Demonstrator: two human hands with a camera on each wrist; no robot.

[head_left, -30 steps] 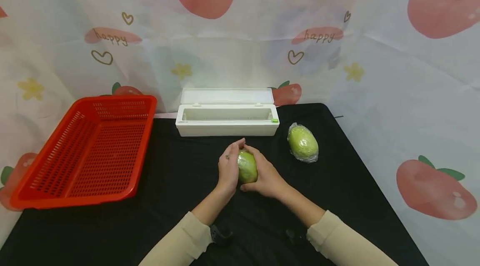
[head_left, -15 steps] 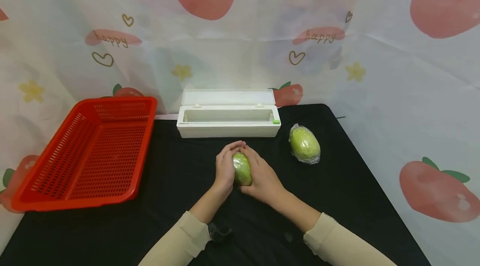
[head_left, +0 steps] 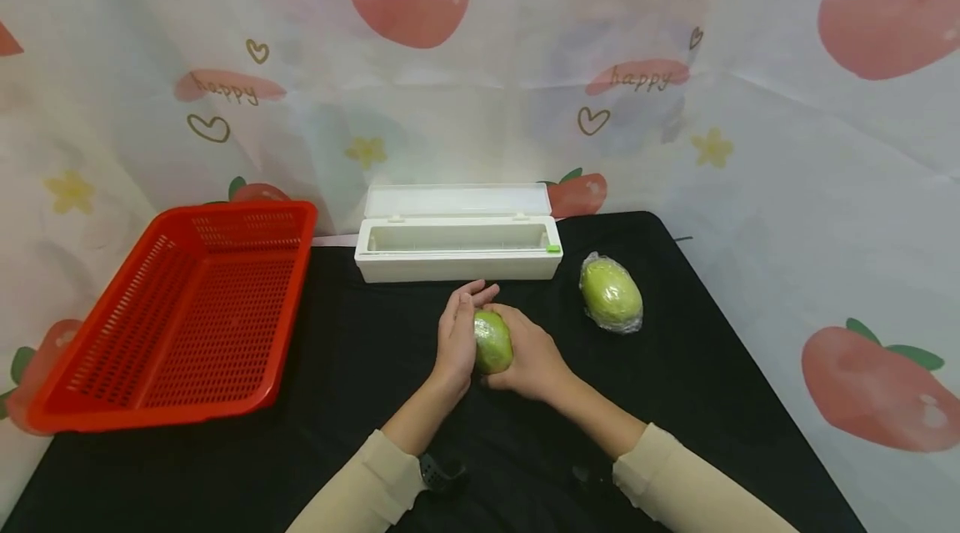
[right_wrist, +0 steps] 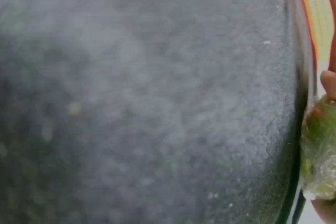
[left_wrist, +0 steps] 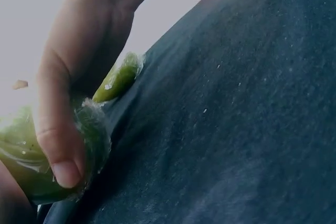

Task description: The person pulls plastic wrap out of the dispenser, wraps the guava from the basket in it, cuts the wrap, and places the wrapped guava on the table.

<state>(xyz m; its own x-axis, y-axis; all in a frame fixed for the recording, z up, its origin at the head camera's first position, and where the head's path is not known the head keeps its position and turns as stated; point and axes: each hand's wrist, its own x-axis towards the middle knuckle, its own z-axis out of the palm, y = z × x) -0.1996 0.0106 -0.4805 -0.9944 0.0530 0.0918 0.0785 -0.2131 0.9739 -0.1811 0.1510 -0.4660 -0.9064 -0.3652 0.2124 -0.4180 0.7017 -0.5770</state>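
Observation:
A green fruit in clear plastic wrap is between both hands above the black cloth, near the middle of the head view. My left hand lies along its left side with fairly straight fingers. My right hand grips it from the right, its fingers curled round the far side. In the left wrist view the right thumb presses on the wrapped fruit. Only part of the fruit shows at the right edge of the right wrist view. A second wrapped green fruit lies on the cloth to the right.
A white plastic-wrap dispenser box with its lid raised stands at the back. The red slotted basket is at the left on the black cloth. A printed curtain hangs behind the table.
Both hands and the fruit have shifted slightly left, then back right. The right fingers, stretched toward the left fingertips half a second ago, now curl round the fruit's far side.

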